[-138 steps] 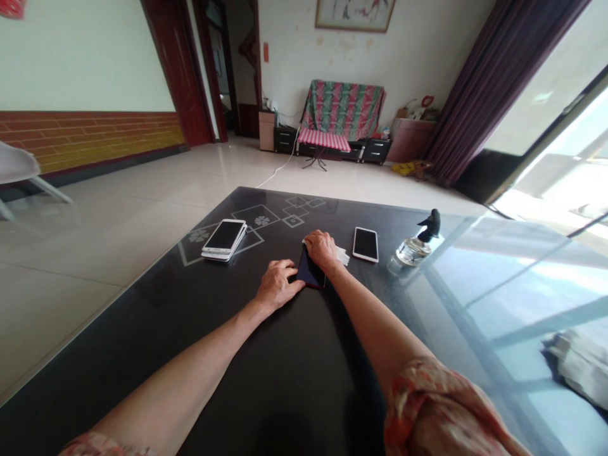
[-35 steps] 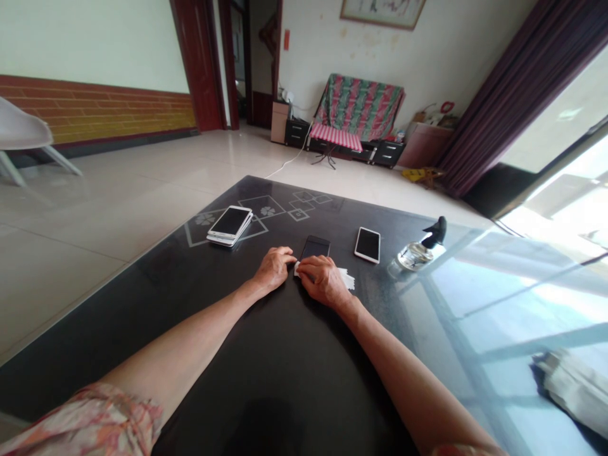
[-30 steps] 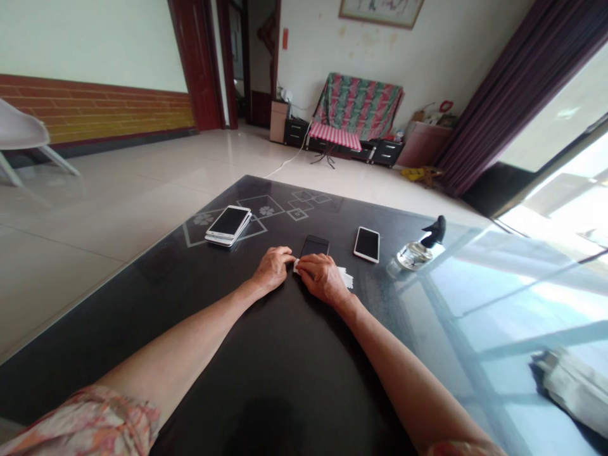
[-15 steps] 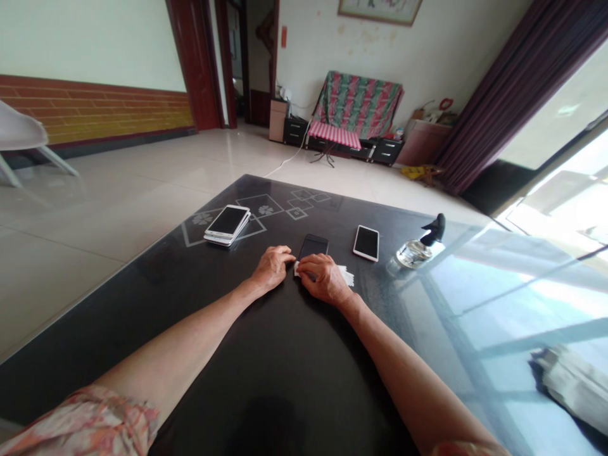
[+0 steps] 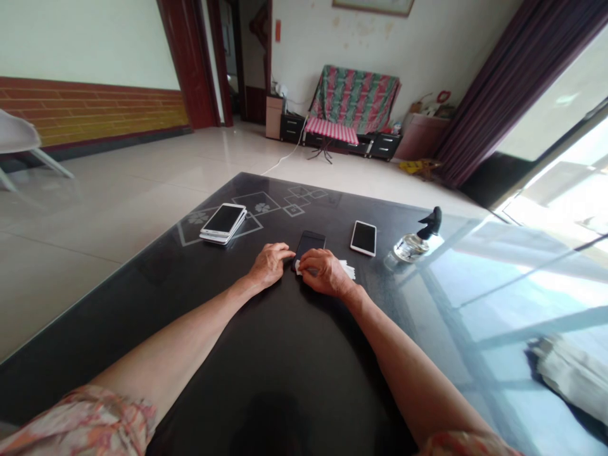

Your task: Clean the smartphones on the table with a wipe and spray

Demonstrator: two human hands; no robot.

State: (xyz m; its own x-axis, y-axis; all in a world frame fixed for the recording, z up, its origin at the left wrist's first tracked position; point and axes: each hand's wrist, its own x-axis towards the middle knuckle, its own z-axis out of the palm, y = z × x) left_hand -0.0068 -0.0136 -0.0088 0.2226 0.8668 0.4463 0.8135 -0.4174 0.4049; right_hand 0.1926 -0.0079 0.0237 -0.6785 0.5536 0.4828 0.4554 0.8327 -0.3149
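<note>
A black smartphone (image 5: 312, 240) lies flat on the dark table in front of me. My left hand (image 5: 270, 263) is closed, its fingertips holding the phone's lower left edge. My right hand (image 5: 325, 271) is closed on a white tissue (image 5: 348, 268), pressed onto the lower part of the screen. Part of the tissue sticks out to the right of that hand, and a bit shows by the fingertips. My right hand hides the bottom of the phone.
A stack of white phones (image 5: 225, 220) lies to the left on the table (image 5: 280, 354). Right of centre are a white-framed phone (image 5: 363, 238) and a clear spray bottle (image 5: 412, 246) with a black nozzle. Light-coloured cloth (image 5: 572, 373) lies at the far right.
The view has shifted slightly, so the phones and bottle sit a little higher and further left. My right fingers have moved slightly over the phone's lower screen; my left hand stays at its edge.
</note>
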